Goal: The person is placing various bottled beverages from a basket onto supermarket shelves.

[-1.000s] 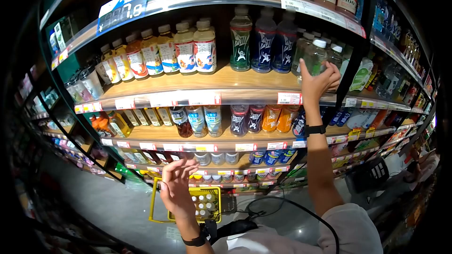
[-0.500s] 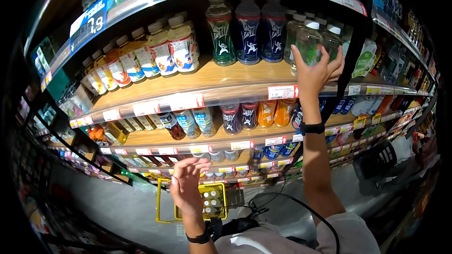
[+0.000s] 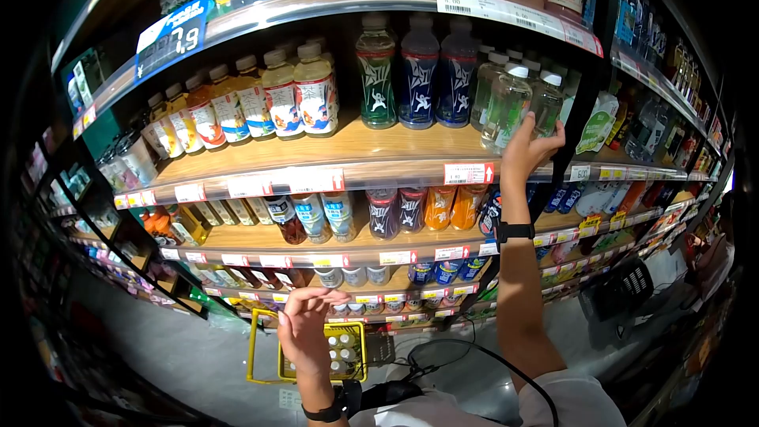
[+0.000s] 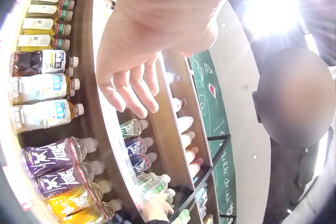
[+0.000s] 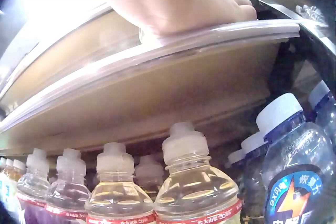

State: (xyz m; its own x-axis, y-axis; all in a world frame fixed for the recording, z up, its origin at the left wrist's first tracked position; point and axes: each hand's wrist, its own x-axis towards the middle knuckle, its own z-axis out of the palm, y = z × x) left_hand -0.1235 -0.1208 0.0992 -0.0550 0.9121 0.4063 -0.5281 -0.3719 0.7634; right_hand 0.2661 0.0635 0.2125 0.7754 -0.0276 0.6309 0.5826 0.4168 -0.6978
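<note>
My right hand (image 3: 531, 149) is at the right end of the upper shelf, its thumb and fingers curled about the lower part of a clear white-capped bottle (image 3: 547, 93). Just left of the thumb another clear white-capped bottle (image 3: 504, 107) with a green label stands at the shelf's front. More such bottles crowd behind both. In the right wrist view the right hand (image 5: 210, 6) shows above the shelf edge; what it grips is hidden there. My left hand (image 3: 308, 336) hovers low before the shelves, fingers loosely bent, holding nothing; the left wrist view shows the left hand (image 4: 139, 66) bare too.
A yellow basket (image 3: 363, 352) with several white-capped bottles stands on the floor below. Green and dark blue sports drinks (image 3: 419, 79) and tea bottles (image 3: 315, 95) line the same shelf. A black upright post (image 3: 581, 99) borders the right hand. A black cable (image 3: 474, 348) loops near the body.
The right hand has shifted from around the front clear bottle to its right side, and that bottle stands nearer the shelf edge. The left hand stays about where it was.
</note>
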